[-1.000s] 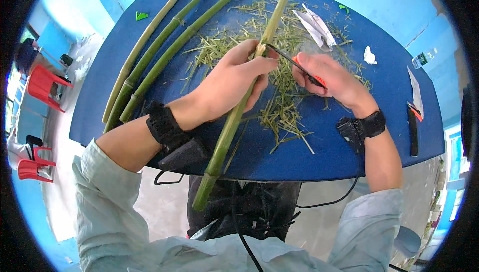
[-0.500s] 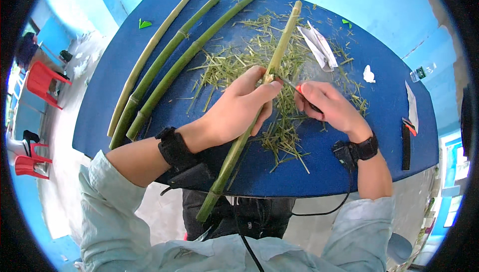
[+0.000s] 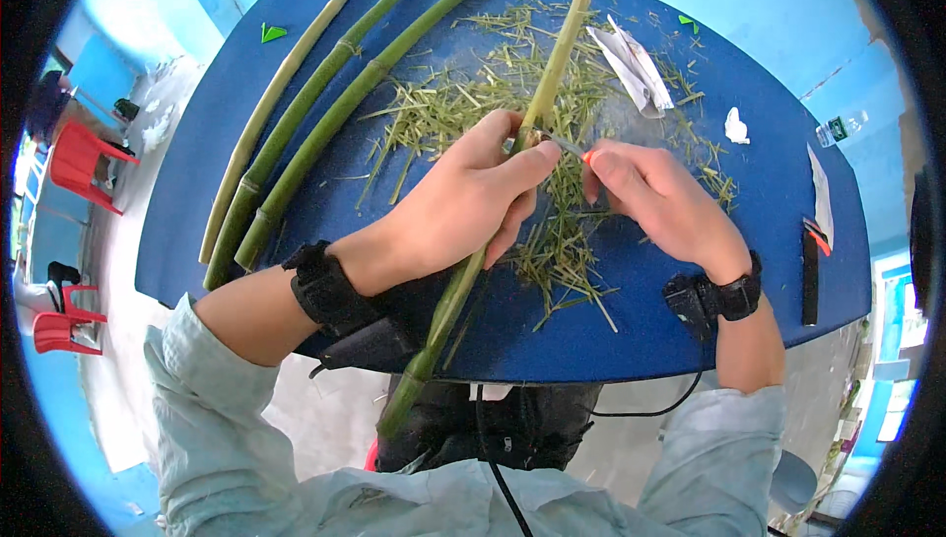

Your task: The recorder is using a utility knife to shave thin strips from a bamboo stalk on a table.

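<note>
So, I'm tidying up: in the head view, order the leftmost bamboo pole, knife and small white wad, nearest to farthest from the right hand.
1. Knife: in the right hand.
2. Small white wad: beyond, rightward.
3. Leftmost bamboo pole: far left.

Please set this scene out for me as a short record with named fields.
Left hand: wrapped around a bamboo pole, left hand
Right hand: gripping an orange-handled knife, right hand
Blade: at the pole, beside the left thumb
Pole: slanted, pale at its far end, greener at the near end, which overhangs the table
Debris: loose shavings spread around and beneath the hands
Table left: three more poles side by side
Table right: folded white paper, crumpled white scrap
Background: red chairs at left
</note>
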{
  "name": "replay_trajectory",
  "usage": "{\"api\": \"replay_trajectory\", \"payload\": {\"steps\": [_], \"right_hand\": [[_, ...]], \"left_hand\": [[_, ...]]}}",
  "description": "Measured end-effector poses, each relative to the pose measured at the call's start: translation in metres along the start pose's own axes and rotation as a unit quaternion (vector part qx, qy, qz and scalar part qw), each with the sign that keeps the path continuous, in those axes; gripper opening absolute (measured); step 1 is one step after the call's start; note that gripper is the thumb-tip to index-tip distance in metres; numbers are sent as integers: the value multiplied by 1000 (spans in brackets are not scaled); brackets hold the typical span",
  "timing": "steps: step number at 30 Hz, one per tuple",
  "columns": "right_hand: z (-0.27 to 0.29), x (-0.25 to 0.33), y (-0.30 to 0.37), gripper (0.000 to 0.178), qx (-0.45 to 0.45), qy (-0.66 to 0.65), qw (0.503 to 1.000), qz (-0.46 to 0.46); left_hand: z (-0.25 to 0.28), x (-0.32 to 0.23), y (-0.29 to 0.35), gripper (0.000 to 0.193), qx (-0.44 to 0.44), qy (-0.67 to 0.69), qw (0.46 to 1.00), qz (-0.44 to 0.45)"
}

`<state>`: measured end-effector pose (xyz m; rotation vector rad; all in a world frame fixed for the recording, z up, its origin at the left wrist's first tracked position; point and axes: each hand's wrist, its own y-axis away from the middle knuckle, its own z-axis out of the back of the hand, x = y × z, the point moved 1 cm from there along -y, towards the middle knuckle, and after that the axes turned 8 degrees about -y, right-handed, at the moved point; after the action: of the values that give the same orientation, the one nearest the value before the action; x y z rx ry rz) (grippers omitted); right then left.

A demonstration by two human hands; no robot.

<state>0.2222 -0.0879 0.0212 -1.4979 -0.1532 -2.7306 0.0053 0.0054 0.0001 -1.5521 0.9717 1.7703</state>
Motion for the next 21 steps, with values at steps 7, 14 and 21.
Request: {"api": "replay_trajectory", "payload": {"steps": [7,14,21], "right_hand": [[-7,15,3,42,-9,34,999,-2],[-15,19,8,37,-63,106,991,46],[-26,22,11,35,-140,225,961,78]], "left_hand": [[-7,-7,4,49,-26,-101,994,15],[-7,-7,6,52,-32,-104,994,23],[-5,-5,8,50,-36,-86,995,24]]}}
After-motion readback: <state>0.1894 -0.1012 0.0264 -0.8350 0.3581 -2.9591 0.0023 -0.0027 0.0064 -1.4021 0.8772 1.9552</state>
